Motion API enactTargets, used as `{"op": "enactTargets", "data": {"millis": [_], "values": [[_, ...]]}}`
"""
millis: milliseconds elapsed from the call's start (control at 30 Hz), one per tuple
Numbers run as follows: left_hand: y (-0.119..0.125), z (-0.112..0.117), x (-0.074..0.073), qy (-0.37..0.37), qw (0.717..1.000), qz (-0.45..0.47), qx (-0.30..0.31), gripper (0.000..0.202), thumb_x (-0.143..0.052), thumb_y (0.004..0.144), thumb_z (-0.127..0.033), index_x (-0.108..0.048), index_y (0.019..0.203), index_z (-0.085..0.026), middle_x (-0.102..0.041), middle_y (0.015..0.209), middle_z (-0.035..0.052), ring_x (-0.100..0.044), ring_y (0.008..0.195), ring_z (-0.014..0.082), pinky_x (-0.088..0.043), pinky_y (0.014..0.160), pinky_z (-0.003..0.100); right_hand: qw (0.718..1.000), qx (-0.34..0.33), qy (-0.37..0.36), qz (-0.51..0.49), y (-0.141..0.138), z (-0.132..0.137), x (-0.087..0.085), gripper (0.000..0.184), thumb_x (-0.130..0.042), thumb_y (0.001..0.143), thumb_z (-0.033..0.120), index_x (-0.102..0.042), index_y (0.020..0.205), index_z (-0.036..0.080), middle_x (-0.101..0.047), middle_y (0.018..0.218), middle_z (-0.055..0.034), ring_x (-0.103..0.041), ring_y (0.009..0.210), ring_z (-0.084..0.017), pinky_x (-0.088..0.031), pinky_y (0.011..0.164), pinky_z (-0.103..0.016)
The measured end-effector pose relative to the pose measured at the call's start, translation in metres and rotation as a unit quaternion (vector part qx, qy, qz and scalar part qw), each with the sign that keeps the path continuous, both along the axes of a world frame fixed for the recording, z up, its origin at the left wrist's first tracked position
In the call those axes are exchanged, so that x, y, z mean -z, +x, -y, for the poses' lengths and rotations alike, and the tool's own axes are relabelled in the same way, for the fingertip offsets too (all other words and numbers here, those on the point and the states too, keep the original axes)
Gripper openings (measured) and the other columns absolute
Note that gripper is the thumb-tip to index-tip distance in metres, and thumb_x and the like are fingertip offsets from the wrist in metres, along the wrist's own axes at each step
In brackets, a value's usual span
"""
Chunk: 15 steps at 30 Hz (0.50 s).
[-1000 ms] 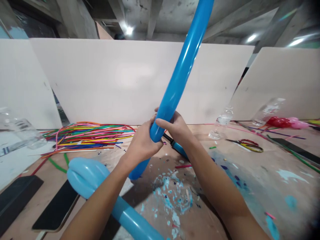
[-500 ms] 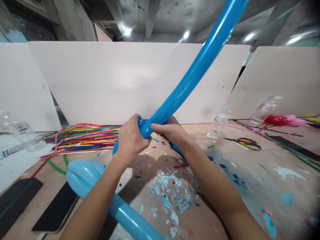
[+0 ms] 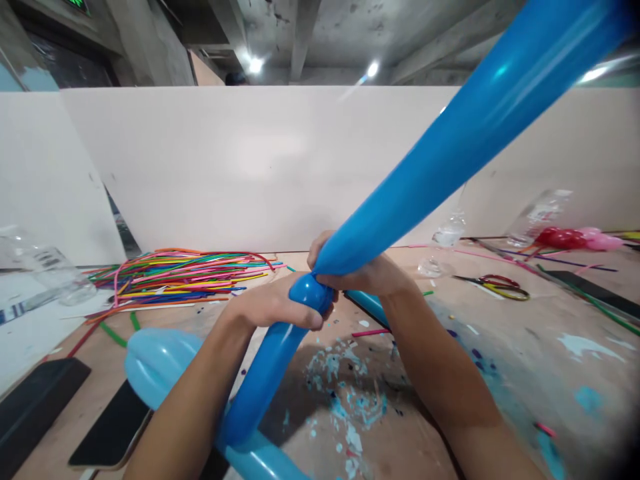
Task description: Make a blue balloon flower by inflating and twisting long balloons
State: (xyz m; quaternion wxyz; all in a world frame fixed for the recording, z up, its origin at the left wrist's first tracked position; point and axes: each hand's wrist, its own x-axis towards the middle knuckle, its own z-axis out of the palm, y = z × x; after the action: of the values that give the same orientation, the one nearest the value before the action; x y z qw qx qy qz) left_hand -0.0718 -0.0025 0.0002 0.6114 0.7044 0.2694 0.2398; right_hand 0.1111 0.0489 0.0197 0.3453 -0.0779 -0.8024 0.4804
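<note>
A long blue balloon [image 3: 450, 153] slants from the upper right down to the middle of the view. My right hand [image 3: 373, 273] is closed around it just above a twist. My left hand [image 3: 273, 305] is closed around the short lower section [image 3: 265, 367], which points down toward me. A lighter blue balloon shape [image 3: 155, 360] lies on the table under my left forearm.
A heap of several uninflated coloured balloons [image 3: 180, 273] lies at the back left. Scissors [image 3: 500, 287], plastic bottles [image 3: 447, 237] and a red and pink balloon figure [image 3: 570, 239] sit at the right. Two dark phones [image 3: 107, 430] lie at the near left. White boards [image 3: 260, 167] wall the table.
The long part of the balloon has swung down to the right and closer to the camera. The short section under my left hand now points down toward me, with a twist between my hands.
</note>
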Motion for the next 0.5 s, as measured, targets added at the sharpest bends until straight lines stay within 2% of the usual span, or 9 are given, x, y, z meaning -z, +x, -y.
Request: {"op": "enactTargets", "data": {"millis": [67, 133, 233, 300, 400, 433, 500], "values": [[0.004, -0.006, 0.016, -0.111, 0.985, 0.112, 0.074, 0.045, -0.070, 0.055, -0.034, -0.058, 0.094, -0.015, -0.059, 0.080, 0.0039, -0.057, 0.071, 0.0174, -0.047, 0.067, 0.032, 0.999, -0.036, 0.011, 0.003, -0.002, -0.006, 0.002, 0.023, -0.075, 0.075, 0.025, -0.060, 0.090, 0.016, -0.059, 0.082, -0.0019, -0.054, 0.070, -0.012, -0.047, 0.061, -0.023], [0.007, -0.011, 0.033, -0.187, 0.955, 0.191, 0.131, 0.052, -0.068, 0.052, -0.037, -0.058, 0.098, -0.015, -0.058, 0.081, 0.0046, -0.057, 0.071, 0.0182, -0.049, 0.071, 0.036, 0.996, -0.086, 0.019, -0.014, -0.009, -0.014, 0.007, 0.022, -0.075, 0.073, 0.024, -0.061, 0.087, 0.016, -0.057, 0.089, -0.0029, -0.053, 0.079, -0.013, -0.047, 0.070, -0.025], [0.011, -0.014, 0.047, -0.236, 0.932, 0.233, 0.147, 0.057, -0.067, 0.050, -0.044, -0.058, 0.099, -0.016, -0.058, 0.080, 0.0052, -0.057, 0.070, 0.0189, -0.050, 0.074, 0.040, 0.987, -0.141, -0.029, -0.070, -0.021, -0.020, 0.016, 0.024, -0.076, 0.068, 0.025, -0.060, 0.085, 0.018, -0.055, 0.091, -0.0026, -0.052, 0.082, -0.013, -0.046, 0.074, -0.026], [0.011, -0.013, 0.046, -0.237, 0.941, 0.222, 0.093, 0.058, -0.066, 0.051, -0.047, -0.059, 0.100, -0.017, -0.059, 0.081, 0.0071, -0.058, 0.071, 0.0206, -0.051, 0.074, 0.041, 0.979, -0.141, -0.105, -0.105, -0.027, -0.018, 0.020, 0.034, -0.072, 0.065, 0.022, -0.059, 0.096, 0.020, -0.055, 0.084, -0.0011, -0.053, 0.079, -0.015, -0.047, 0.072, -0.028], [0.011, -0.005, 0.032, -0.213, 0.959, 0.185, -0.026, 0.054, -0.067, 0.054, -0.049, -0.061, 0.098, -0.020, -0.063, 0.083, 0.0110, -0.060, 0.075, 0.0257, -0.050, 0.069, 0.043, 0.965, -0.069, -0.214, -0.137, -0.032, -0.009, 0.019, 0.053, -0.058, 0.059, 0.016, -0.053, 0.111, 0.022, -0.059, 0.077, 0.0003, -0.057, 0.077, -0.018, -0.050, 0.071, -0.032], [0.012, -0.003, 0.027, -0.207, 0.960, 0.178, -0.057, 0.052, -0.068, 0.054, -0.048, -0.062, 0.097, -0.020, -0.064, 0.083, 0.0115, -0.061, 0.075, 0.0268, -0.050, 0.068, 0.043, 0.960, -0.038, -0.238, -0.140, -0.032, -0.006, 0.016, 0.054, -0.055, 0.056, 0.015, -0.054, 0.110, 0.022, -0.060, 0.077, 0.0000, -0.058, 0.076, -0.018, -0.051, 0.069, -0.032], [0.012, 0.000, 0.018, -0.207, 0.958, 0.179, -0.082, 0.048, -0.070, 0.055, -0.044, -0.064, 0.096, -0.020, -0.065, 0.082, 0.0109, -0.061, 0.073, 0.0258, -0.050, 0.065, 0.041, 0.955, 0.002, -0.271, -0.116, -0.031, -0.002, 0.011, 0.047, -0.051, 0.052, 0.015, -0.057, 0.098, 0.018, -0.063, 0.077, -0.0021, -0.057, 0.066, -0.018, -0.049, 0.059, -0.030]]}}
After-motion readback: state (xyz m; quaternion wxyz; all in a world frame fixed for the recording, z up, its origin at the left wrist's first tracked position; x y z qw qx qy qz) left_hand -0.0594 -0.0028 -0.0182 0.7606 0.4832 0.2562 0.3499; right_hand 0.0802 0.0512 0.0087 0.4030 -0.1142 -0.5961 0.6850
